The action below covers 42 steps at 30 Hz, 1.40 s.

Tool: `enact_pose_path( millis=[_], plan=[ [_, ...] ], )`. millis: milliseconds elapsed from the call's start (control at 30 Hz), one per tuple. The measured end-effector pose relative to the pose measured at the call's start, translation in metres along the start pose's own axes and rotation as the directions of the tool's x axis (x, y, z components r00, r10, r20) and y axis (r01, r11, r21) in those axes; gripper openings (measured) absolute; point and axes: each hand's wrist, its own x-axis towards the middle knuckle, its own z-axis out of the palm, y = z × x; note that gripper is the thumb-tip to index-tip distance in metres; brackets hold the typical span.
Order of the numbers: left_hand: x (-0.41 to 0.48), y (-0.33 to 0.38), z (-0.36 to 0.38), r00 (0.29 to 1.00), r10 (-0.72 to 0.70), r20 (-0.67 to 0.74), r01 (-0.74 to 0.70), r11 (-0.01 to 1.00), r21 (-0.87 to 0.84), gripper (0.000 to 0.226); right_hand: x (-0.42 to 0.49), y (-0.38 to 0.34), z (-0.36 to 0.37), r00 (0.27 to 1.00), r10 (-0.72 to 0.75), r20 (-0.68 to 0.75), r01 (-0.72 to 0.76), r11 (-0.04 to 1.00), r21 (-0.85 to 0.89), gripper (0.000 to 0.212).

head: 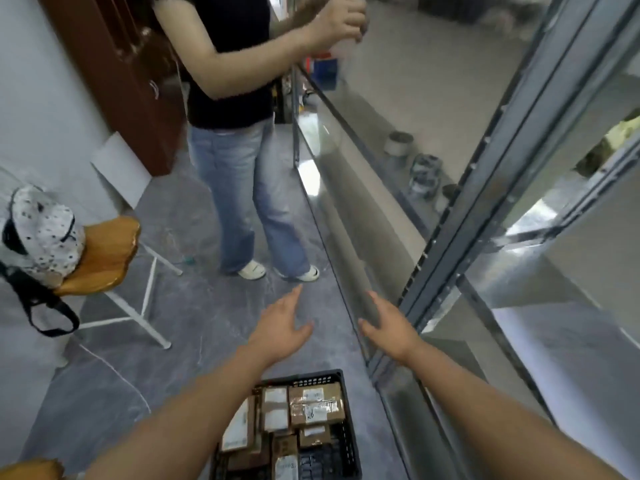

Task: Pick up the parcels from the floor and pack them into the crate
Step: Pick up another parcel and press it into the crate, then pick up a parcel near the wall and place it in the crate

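Parcels (313,405) fill the crate (301,377) at six o'clock; your left hand (282,329) and right hand (389,327), fingers spread and empty, could bump the person (242,168) at twelve.

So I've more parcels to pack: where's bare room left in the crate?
In the crate, the near right corner is bare mesh, between the parcels and the right wall. The far end and left side are crowded.

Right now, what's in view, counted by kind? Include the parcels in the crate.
Crate: 1
Parcels in it, as far as I can tell them apart: 6
Chair: 1
Spotted hat on the chair: 1
Other person standing ahead: 1
Total: 10
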Motion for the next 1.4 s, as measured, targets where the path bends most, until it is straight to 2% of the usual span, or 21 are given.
enact_pose_path(
  millis=[100, 200, 333, 500, 567, 633, 800, 967, 1133, 1267, 1400],
  plan=[
    [0.005, 0.046, -0.047, 0.998, -0.032, -0.048, 0.017, 0.958, -0.287, 0.070, -0.011, -0.034, -0.058, 0.995, 0.089, -0.050, -0.073, 0.960, 0.269, 0.065],
    [0.005, 0.072, -0.068, 0.998, -0.023, -0.064, -0.006, 0.907, -0.421, 0.064, -0.023, -0.055, -0.089, 0.984, 0.120, -0.130, -0.067, 0.932, 0.355, 0.064],
    [0.000, 0.094, -0.084, 0.997, 0.064, -0.040, -0.076, 0.857, -0.510, 0.059, -0.049, -0.074, -0.105, 0.953, 0.179, -0.244, -0.058, 0.899, 0.434, 0.059],
    [0.006, 0.127, -0.098, 0.966, 0.252, 0.053, -0.181, 0.811, -0.556, 0.049, -0.101, -0.085, -0.111, 0.865, 0.330, -0.378, -0.057, 0.813, 0.580, 0.049],
    [0.001, 0.145, -0.090, 0.939, 0.329, 0.105, -0.216, 0.797, -0.564, 0.043, -0.132, -0.080, -0.110, 0.819, 0.404, -0.408, -0.066, 0.772, 0.632, 0.048],
    [-0.011, 0.163, -0.075, 0.888, 0.420, 0.184, -0.249, 0.779, -0.576, 0.039, -0.169, -0.072, -0.105, 0.738, 0.504, -0.449, -0.078, 0.724, 0.685, 0.048],
    [-0.077, 0.216, -0.021, 0.716, 0.582, 0.385, -0.290, 0.750, -0.594, 0.033, -0.292, -0.054, -0.080, 0.495, 0.730, -0.471, -0.121, 0.595, 0.794, 0.045],
    [-0.177, 0.273, 0.033, 0.470, 0.688, 0.553, -0.300, 0.713, -0.633, 0.027, -0.429, -0.048, -0.054, 0.184, 0.849, -0.494, -0.056, 0.511, 0.858, 0.041],
    [-0.318, 0.330, 0.090, 0.252, 0.743, 0.620, -0.359, 0.667, -0.653, 0.022, -0.575, -0.056, -0.010, -0.040, 0.886, -0.462, 0.021, 0.463, 0.886, 0.039],
    [-0.456, 0.354, 0.139, 0.046, 0.710, 0.703, -0.372, 0.665, -0.647, 0.018, -0.712, -0.069, 0.049, -0.220, 0.901, -0.373, 0.061, 0.395, 0.917, 0.039],
    [-0.609, 0.357, 0.177, -0.186, 0.643, 0.743, -0.364, 0.657, -0.660, 0.010, -0.854, -0.096, 0.124, -0.458, 0.854, -0.246, 0.101, 0.325, 0.940, 0.040]
  ],
)
